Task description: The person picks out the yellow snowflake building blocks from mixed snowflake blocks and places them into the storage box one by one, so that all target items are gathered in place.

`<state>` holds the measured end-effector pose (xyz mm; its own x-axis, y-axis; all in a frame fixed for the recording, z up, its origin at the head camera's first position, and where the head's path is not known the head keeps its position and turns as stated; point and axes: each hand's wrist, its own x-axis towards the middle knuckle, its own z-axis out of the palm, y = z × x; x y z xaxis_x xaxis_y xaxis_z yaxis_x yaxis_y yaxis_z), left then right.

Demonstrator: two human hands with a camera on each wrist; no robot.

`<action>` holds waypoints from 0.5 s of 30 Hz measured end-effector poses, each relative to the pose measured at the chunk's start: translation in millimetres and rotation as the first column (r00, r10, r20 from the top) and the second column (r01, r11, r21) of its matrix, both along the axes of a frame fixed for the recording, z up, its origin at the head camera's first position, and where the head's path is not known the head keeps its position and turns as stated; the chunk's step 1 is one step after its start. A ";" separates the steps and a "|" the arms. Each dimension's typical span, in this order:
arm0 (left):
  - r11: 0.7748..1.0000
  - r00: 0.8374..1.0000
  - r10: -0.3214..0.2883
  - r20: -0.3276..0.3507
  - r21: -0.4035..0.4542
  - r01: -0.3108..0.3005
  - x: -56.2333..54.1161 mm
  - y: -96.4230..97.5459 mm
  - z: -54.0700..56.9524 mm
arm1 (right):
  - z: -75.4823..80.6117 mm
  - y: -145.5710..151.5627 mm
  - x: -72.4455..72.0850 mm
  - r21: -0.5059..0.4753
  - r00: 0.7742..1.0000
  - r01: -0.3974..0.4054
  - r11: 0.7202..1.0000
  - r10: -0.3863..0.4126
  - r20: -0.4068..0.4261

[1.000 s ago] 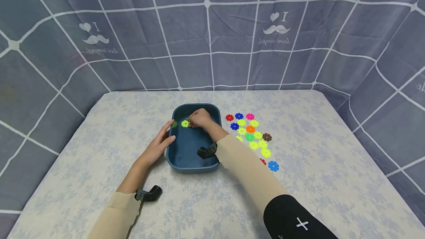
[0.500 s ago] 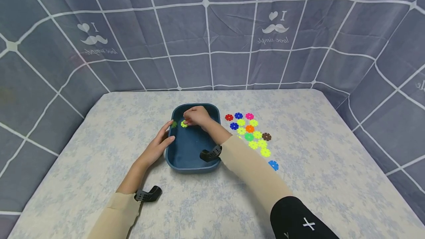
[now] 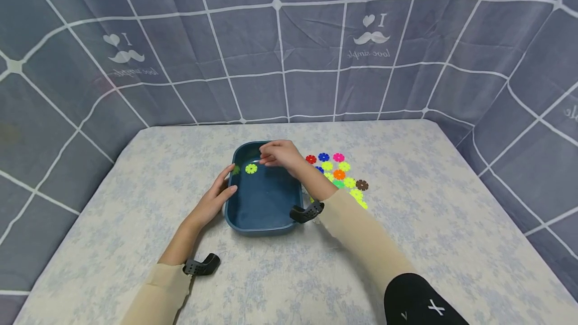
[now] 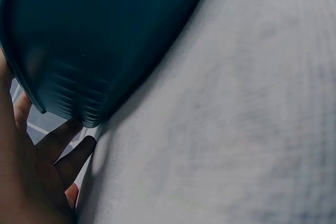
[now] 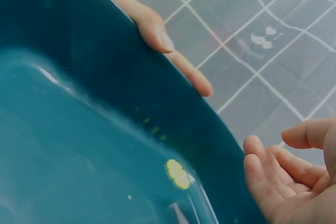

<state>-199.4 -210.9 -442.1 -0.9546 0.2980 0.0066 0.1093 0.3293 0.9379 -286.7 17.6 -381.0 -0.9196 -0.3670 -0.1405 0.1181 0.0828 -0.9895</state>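
A deep blue-green plastic tub (image 3: 264, 209) stands on the table. My left hand (image 3: 212, 202) holds its left side, with thumb and a finger over the rim and other fingers against the outer wall in the left wrist view. One yellow-green notched disc (image 3: 251, 168) lies on the tub's floor near the far left, its reflection showing on the wall. Over the tub's far right part hovers my right hand (image 3: 281, 155), to the right of that disc. In the right wrist view its fingers (image 5: 254, 169) are loosely bent, thumb apart, with nothing between them.
Right of the tub lie several notched plastic discs: red (image 3: 311, 159), blue (image 3: 323, 156), pink (image 3: 338, 157), orange (image 3: 339, 174), brown (image 3: 362, 185) and yellow-green ones. My right forearm covers some of them. A grey curtain (image 3: 311, 39) with white lines hangs behind the table (image 3: 180, 149).
My right hand has let go of the yellow-green disc, which stays on the tub's floor, and has lifted and moved right. The left hand keeps its place at the tub.
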 end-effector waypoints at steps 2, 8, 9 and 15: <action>1.000 1.000 0.003 0.004 -0.002 -0.003 0.1 0.6 -0.3 | 1.4 6.9 2.3 -0.018 1.000 0.006 1.000 -0.006 0.003; 1.000 1.000 0.008 0.015 -0.013 -0.008 5.9 6.1 12.3 | 11.9 26.0 9.8 -0.060 1.000 0.018 0.998 -0.019 -0.013; 1.000 1.000 0.006 0.015 -0.011 -0.006 8.2 7.6 16.8 | 14.0 29.0 10.7 -0.066 1.000 0.018 0.998 -0.020 -0.021; 0.999 1.000 -0.001 -0.001 -0.040 0.001 18.4 11.8 33.7 | 20.9 48.3 14.3 -0.083 0.998 0.013 0.996 -0.017 -0.053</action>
